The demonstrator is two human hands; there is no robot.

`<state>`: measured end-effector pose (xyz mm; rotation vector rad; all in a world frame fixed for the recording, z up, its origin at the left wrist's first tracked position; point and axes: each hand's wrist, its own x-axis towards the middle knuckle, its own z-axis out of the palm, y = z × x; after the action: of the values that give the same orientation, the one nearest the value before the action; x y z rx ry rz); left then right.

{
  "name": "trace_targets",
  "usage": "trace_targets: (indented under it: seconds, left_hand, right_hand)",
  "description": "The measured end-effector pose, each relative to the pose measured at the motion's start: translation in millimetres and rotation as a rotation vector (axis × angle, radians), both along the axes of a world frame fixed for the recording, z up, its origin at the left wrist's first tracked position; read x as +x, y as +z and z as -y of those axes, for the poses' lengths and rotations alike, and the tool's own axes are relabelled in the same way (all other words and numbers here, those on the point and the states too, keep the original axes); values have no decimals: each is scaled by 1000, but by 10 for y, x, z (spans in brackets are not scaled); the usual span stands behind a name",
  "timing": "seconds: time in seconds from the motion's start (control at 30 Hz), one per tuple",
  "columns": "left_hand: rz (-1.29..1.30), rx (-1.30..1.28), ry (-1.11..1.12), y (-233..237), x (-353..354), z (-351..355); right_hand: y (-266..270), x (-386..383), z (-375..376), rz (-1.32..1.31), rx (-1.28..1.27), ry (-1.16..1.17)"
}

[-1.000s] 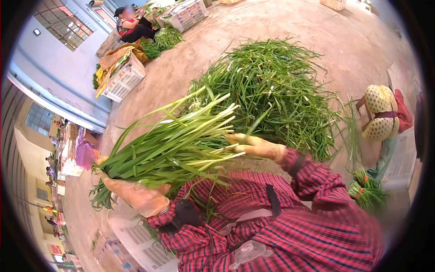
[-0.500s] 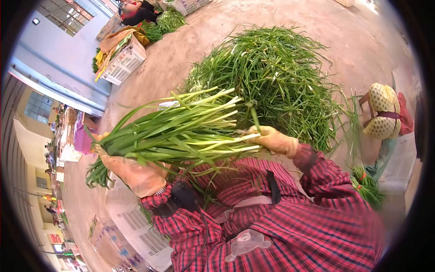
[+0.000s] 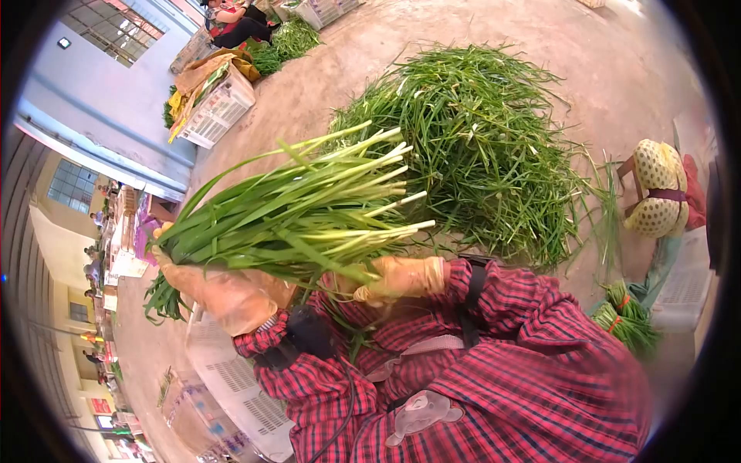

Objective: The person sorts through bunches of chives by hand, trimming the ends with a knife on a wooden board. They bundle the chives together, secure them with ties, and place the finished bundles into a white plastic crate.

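Note:
A thick bunch of garlic chives [image 3: 255, 208] lies across my left hand [image 3: 224, 297], which wears an orange-tan glove and is closed around the leafy part. The pale stem ends fan out to the right. Beneath those stems, my right hand [image 3: 401, 279], gloved likewise, has its fingers curled at the bunch's lower edge on some green leaves. Leaves partly cover its fingertips. Beyond both hands spreads a large heap of loose green leaves [image 3: 478, 154] on the floor.
A white crate [image 3: 220, 108] stands at upper left, near a seated person [image 3: 239, 23]. Another crate [image 3: 224, 363] is beside my left arm. At right are a dotted cushioned stool [image 3: 656, 189] and tied green bundles [image 3: 625, 316].
My right hand has moved left and down from the stem ends to the underside of the bunch, drawing nearer my body. My left hand still holds the bunch in nearly the same place.

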<state>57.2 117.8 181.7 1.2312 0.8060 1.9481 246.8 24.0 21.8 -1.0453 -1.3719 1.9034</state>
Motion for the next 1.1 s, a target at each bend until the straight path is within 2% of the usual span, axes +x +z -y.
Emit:
trace_targets:
  seconds: [0.03,0.07,0.1,0.17,0.23,0.3,0.33,0.37,0.4,0.43,0.5,0.53,0.57,0.6,0.63,0.7,0.73,0.77,0.83,0.87,0.9,0.97,1.0,1.07,1.1]
  left_hand:
    - [-59,52,39,3,-61,-32]
    - [-170,83,164,-15,-93,-17]
    - [-170,83,171,-19,-167,-42]
    - [-86,20,141,-34,-369,-111]
    - [-99,12,65,30,-373,10]
    - [-101,9,-6,11,-393,43]
    - [-344,123,246,-48,-426,36]
    - [-586,241,494,-70,-439,26]
    - [-454,173,384,-40,-384,54]
    - [-452,174,386,-13,-432,25]
    - [3,48,-66,46,-563,-36]
    - [2,49,-71,14,-498,-10]
    - [-118,148,84,-56,-385,48]
    - [-237,247,241,-101,-292,100]
    - [-239,251,240,-105,-233,140]
    - [-592,240,389,-73,-189,196]
    - [-343,113,239,44,-223,107]
    - [-345,117,245,37,-213,123]
    - [-451,325,290,-34,-183,158]
    - [-56,114,32,31,-351,37]
    - [-55,113,35,27,-377,24]
    - [62,28,73,35,-388,-5]
    - [62,29,69,4,-395,-9]
    - [-416,163,276,-135,-430,32]
    - [-413,169,271,-168,-433,48]
  right_hand:
    - [-108,-31,-8,48,109,81]
    - [-201,-14,83,33,167,52]
    - [-162,79,179,43,154,-15]
    - [-324,291,315,-116,133,-81]
    - [-866,607,494,12,82,-205]
    - [-1338,967,679,-17,-183,-403]
    - [-1497,1096,721,-16,-187,-396]
    - [-1651,1237,720,513,-75,-83]
    - [-1697,1329,673,1033,50,243]
    - [-1463,1283,638,1035,52,243]
    - [-763,926,533,524,416,-149]
    - [-660,756,385,288,429,-186]
    - [-561,579,239,51,441,-220]
    - [-472,379,103,-145,327,-219]
    - [-386,175,-18,-342,211,-214]
    - [-113,-207,-148,-602,115,-355]
    - [-70,-334,-226,-604,32,-449]
    - [-44,-337,-225,-607,34,-442]
    - [-15,-289,-172,-739,-194,-447]
    - [-333,-199,-239,-845,-202,-362]
    - [-223,-29,-131,-823,-148,-361]
    - [-320,122,-28,-940,62,-320]
    - [-320,230,42,-951,58,-313]
    - [-268,455,228,-910,50,-343]
    - [-298,569,269,-1021,-24,-352]
